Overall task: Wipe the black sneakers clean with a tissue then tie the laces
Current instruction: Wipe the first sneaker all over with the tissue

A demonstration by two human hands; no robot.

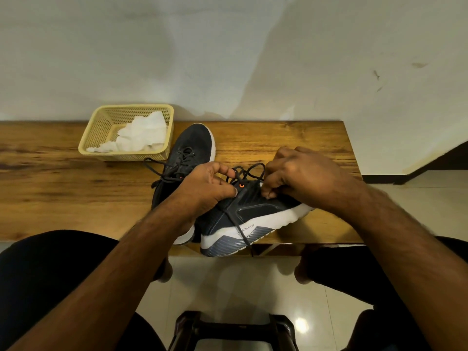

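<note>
The near black sneaker (253,219), white-soled with a grey heel panel, lies tilted on its side at the front edge of the wooden bench (291,138), its black laces (247,172) looped between the two hands: the left hand (205,188) and right hand (301,176) each pinch a lace with curled fingers. The second sneaker (192,145) lies just behind, partly hidden by the left forearm, laces loose. Beside its toe stands a yellow basket (101,150) holding crumpled white tissue (144,135).
</note>
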